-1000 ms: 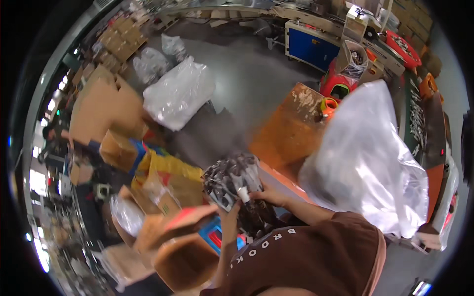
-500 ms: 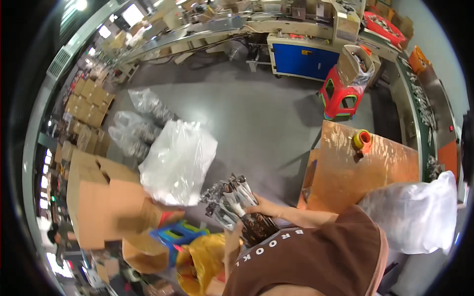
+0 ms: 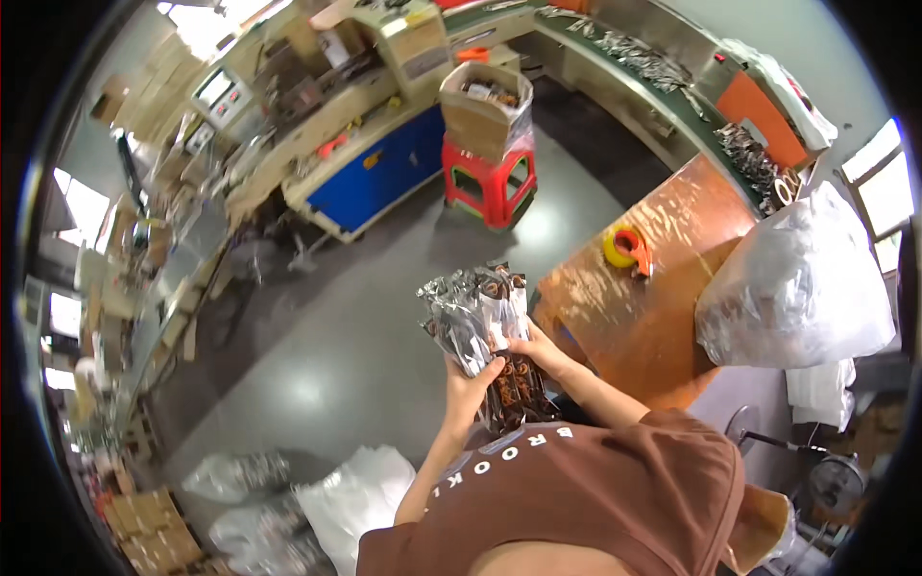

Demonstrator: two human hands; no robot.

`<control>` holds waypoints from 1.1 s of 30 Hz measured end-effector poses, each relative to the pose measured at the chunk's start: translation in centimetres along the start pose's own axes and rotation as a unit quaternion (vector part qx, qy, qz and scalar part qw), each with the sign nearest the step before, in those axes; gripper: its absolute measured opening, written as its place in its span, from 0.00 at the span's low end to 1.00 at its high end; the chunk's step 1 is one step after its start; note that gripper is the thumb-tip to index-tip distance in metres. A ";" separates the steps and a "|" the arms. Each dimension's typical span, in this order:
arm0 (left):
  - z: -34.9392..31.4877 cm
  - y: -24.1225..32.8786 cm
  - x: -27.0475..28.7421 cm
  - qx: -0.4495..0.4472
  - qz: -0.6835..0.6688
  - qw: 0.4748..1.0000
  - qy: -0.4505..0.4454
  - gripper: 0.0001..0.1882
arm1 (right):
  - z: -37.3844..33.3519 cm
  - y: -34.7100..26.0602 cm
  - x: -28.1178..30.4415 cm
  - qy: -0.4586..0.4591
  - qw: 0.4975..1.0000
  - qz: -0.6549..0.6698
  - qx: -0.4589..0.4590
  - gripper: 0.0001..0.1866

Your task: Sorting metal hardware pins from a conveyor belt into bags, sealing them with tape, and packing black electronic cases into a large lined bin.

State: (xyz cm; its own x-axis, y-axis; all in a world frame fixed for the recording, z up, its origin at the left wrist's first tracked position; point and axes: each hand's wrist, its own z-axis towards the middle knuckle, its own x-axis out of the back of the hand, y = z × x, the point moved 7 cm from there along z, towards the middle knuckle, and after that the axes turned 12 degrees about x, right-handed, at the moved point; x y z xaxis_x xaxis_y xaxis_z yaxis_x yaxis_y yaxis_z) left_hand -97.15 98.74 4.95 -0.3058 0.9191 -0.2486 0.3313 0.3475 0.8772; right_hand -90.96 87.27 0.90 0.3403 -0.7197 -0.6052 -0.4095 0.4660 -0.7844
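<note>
A bundle of long, slim sealed packets (image 3: 519,384), dark with brown print on one face and clear or silvery film on the other, stands in front of my chest. My left hand (image 3: 469,386) grips its left side, thumb across the front. On the other side my right hand (image 3: 540,351) is wrapped round the packets, its thumb near the left one. The crimped upper ends fan out above both hands. The fingers behind the bundle are hidden. To the right is a worn, copper-coloured table (image 3: 663,226) with a yellow and orange tape dispenser (image 3: 629,252) on it.
A large clear plastic bag (image 3: 792,278) bulges beside the table's right end. A carton (image 3: 485,110) sits on red stools (image 3: 490,182) ahead. Beyond runs a green conveyor belt (image 3: 634,62) carrying silvery packets. Filled plastic bags (image 3: 360,499) lie on the floor at lower left.
My view and body have turned right, so the table and the conveyor are nearer the middle. The packet bundle stays in both hands, now more upright. The nearby cartons at left have left view.
</note>
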 end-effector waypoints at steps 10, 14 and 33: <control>25.0 10.2 -3.9 0.072 0.023 0.991 -0.109 0.28 | 22.4 -7.6 6.4 0.100 0.986 -0.081 0.103 0.39; 36.7 11.4 -7.4 0.047 0.060 0.985 -0.158 0.30 | 30.3 -10.4 13.0 0.193 0.976 -0.089 0.057 0.32; 78.4 0.8 -11.1 0.303 -0.041 0.860 0.409 0.22 | 78.9 -11.2 34.5 -0.152 0.860 -0.419 -0.249 0.52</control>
State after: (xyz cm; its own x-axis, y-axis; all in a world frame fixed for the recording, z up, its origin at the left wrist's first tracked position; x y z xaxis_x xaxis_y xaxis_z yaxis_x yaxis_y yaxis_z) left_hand -23.51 103.37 -23.75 -0.7943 0.5339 0.2898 0.6063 0.6661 0.4345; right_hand -7.90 97.86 -21.92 0.8667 -0.4930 0.0764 -0.1992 -0.4823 -0.8531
